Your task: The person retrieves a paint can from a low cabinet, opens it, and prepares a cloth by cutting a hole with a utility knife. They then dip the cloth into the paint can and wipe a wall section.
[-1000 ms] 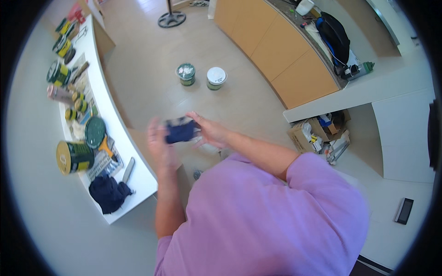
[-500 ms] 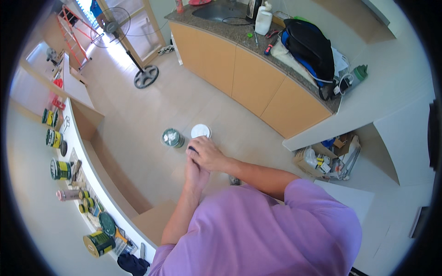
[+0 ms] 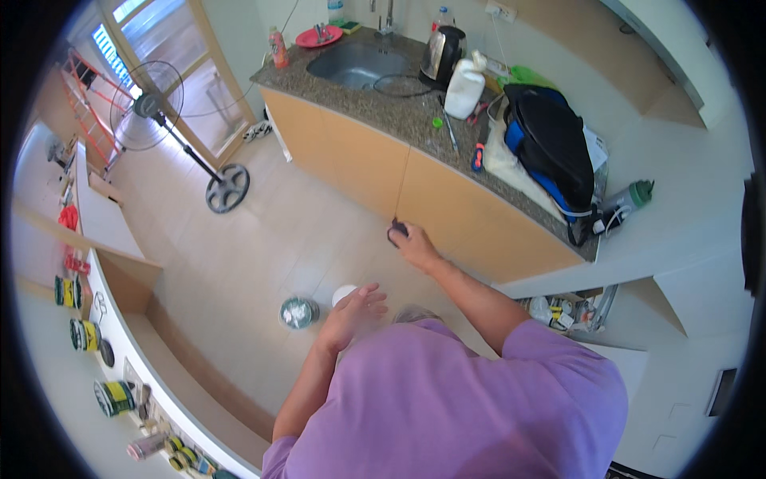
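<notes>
Granite-topped counter [image 3: 375,108] far across the tiled floor, wooden cabinet fronts below, sink [image 3: 355,60] set in at its far end. Black and blue backpack [image 3: 550,152] lying on the counter's right part, white jug [image 3: 465,89] and kettle [image 3: 444,52] just left of it. Standing fan [image 3: 152,108] far left by the door. Two paint cans [image 3: 299,313] on the floor, near. Right hand [image 3: 415,243] stretched far forward, fingers curled tight around a small dark object [image 3: 396,232]. Left hand [image 3: 357,311] nearer, above the cans, fingers loosely spread, holding nothing.
</notes>
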